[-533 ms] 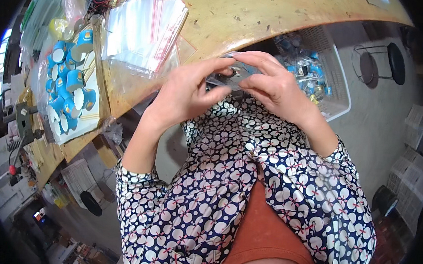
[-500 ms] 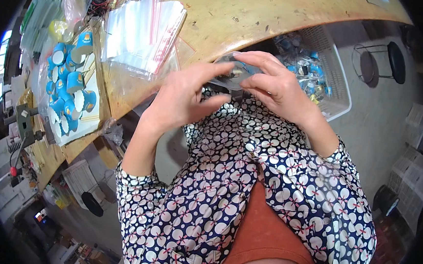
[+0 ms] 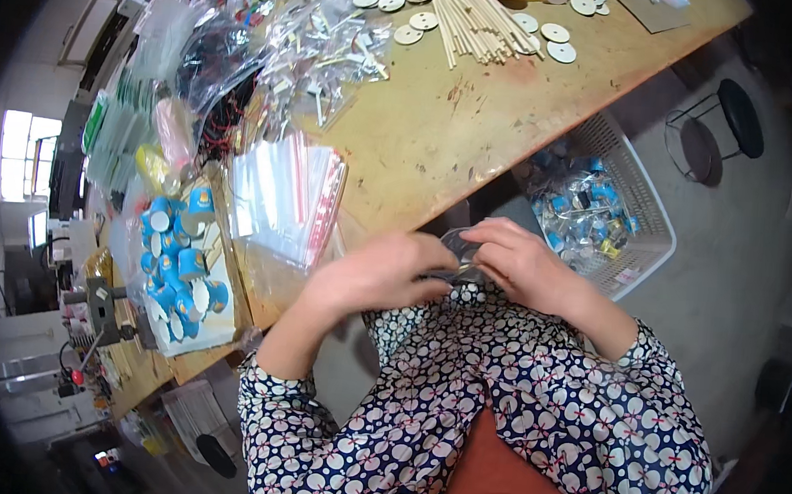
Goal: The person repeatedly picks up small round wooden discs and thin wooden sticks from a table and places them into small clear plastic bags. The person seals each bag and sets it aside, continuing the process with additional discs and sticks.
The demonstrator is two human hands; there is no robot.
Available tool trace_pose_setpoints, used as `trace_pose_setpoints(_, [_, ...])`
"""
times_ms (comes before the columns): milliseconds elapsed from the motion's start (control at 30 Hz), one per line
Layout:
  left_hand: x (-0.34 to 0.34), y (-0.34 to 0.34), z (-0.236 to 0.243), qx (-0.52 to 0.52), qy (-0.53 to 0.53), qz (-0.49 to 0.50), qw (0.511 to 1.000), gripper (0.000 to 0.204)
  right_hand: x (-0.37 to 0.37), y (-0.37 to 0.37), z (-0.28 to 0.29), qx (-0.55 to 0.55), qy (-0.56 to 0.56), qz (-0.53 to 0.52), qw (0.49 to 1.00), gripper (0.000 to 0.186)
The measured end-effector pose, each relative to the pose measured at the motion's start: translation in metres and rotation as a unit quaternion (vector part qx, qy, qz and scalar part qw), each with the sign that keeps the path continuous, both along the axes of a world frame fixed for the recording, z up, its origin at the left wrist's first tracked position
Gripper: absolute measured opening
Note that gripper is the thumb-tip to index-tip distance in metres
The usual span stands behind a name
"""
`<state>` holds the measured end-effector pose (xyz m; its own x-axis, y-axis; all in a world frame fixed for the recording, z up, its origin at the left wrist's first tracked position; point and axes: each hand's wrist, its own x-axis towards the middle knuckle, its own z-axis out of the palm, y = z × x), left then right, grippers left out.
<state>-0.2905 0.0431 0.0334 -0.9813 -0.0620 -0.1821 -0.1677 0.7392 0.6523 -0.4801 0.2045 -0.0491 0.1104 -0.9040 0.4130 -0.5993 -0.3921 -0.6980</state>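
Observation:
A small clear plastic bag point(image 3: 457, 246) is held over my lap, just off the table's front edge. My right hand point(image 3: 525, 263) pinches its right side between thumb and bent fingers. From the left, my left hand point(image 3: 381, 270) has its fingers curled in at the bag's left edge, the thumb below them. That hand is slightly blurred, and its fingertips are partly hidden by the bag. Something small and pale shows in or behind the plastic, too small to name.
On the table lie clear zip bags point(image 3: 275, 204), blue paper cups point(image 3: 183, 273) on a white board, wooden sticks point(image 3: 476, 28), round wooden discs point(image 3: 561, 52) and small bagged parts point(image 3: 322, 54). A white basket point(image 3: 662, 231) of filled bags stands at right, a black stool point(image 3: 741, 119) beyond.
My view has shifted, bringing the sticks and discs into sight. My left hand's fingers, spread apart before, have closed in on the bag's edge. My right hand keeps its pinch.

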Motion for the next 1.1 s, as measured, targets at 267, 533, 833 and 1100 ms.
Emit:
trace_pose_setpoints(267, [-0.113, -0.187, -0.032, -0.254, 0.206, 0.268, 0.906, 0.044, -0.014, 0.008, -0.001, -0.022, -0.011, -0.057, 0.998, 0.012])
trace_pose_setpoints(533, [-0.134, -0.206, -0.036, -0.176, 0.089, 0.323, 0.926, 0.040, -0.038, 0.012, 0.000, -0.041, -0.051, -0.103, 0.992, 0.007])
trace_pose_setpoints(833, [-0.081, -0.012, 0.036, 0.085, 0.089, 0.225, 0.966, 0.019, -0.055, 0.011, 0.024, -0.023, -0.056, -0.116, 0.991, 0.008])
trace_pose_setpoints(1100, [-0.143, -0.104, 0.000, -0.186, 0.181, 0.281, 0.924, 0.026, -0.049, 0.012, 0.028, -0.023, -0.054, -0.110, 0.992, 0.009])
